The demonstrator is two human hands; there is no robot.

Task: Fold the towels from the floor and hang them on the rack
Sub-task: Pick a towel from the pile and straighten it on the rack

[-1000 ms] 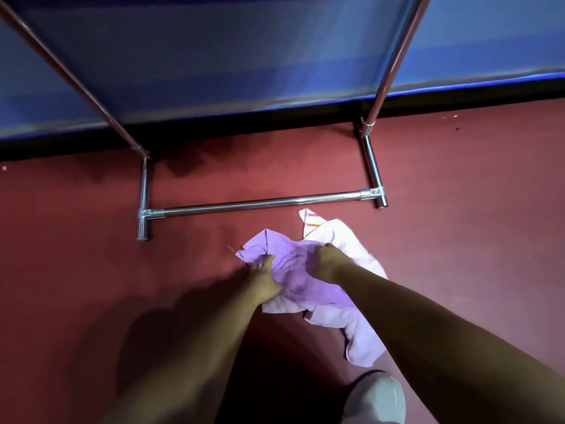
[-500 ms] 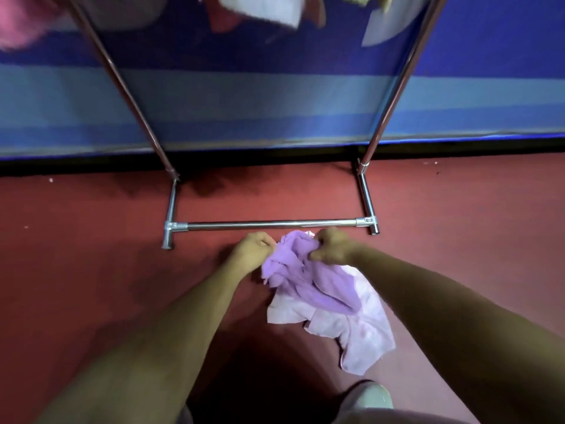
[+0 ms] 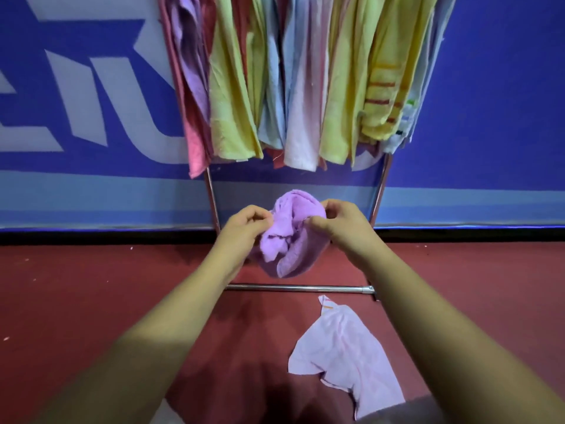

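Note:
A bunched purple towel (image 3: 290, 237) hangs in the air between my hands, in front of the rack. My left hand (image 3: 244, 228) pinches its left side and my right hand (image 3: 342, 224) pinches its right side near the top. A pale lilac towel (image 3: 345, 350) with an orange stripe at one corner lies spread on the red floor at the lower right. The metal rack (image 3: 299, 288) stands ahead, its base bar on the floor, and several folded towels (image 3: 299, 87) in pink, purple, yellow and light blue hang from its top.
A blue wall banner (image 3: 91, 102) with large pale letters stands behind the rack. Red floor (image 3: 76, 301) stretches left and right of me. Part of my clothing shows at the bottom edge.
Both hands lifted the purple towel off the floor to mid-height. The pale towel stayed on the floor. My view rose, bringing the hung towels into sight.

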